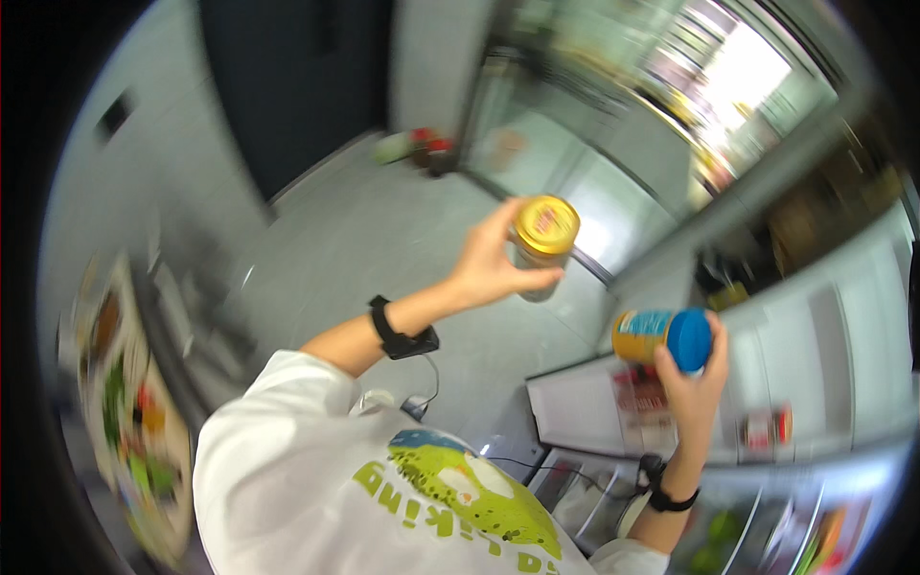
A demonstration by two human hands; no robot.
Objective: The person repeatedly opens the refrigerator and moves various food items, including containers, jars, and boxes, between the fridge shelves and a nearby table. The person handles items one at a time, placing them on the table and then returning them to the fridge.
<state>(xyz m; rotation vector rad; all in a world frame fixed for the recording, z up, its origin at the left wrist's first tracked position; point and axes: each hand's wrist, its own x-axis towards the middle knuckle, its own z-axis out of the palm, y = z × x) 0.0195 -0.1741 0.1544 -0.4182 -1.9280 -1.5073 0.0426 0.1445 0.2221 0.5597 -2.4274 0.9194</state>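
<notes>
My left hand point(496, 259) is wrapped around a clear jar with a gold-yellow lid point(546, 224), held up over the floor. The lid bears writing, and what is inside the jar is too blurred to tell. On the right, my right hand point(697, 374) grips a jar with a blue lid point(688, 341) by its lid end. This second jar lies tilted sideways, its yellow-brown body and blue label turned to the left. It is in front of an opened refrigerator door point(776, 359).
A red-lidded jar point(767, 428) and a red package point(643, 402) sit in the door. Lit refrigerator shelves point(740, 528) hold produce at lower right. To the left stands a table point(172, 496) with vegetables. Several items point(431, 151) rest by the wall near a glass door point(568, 144).
</notes>
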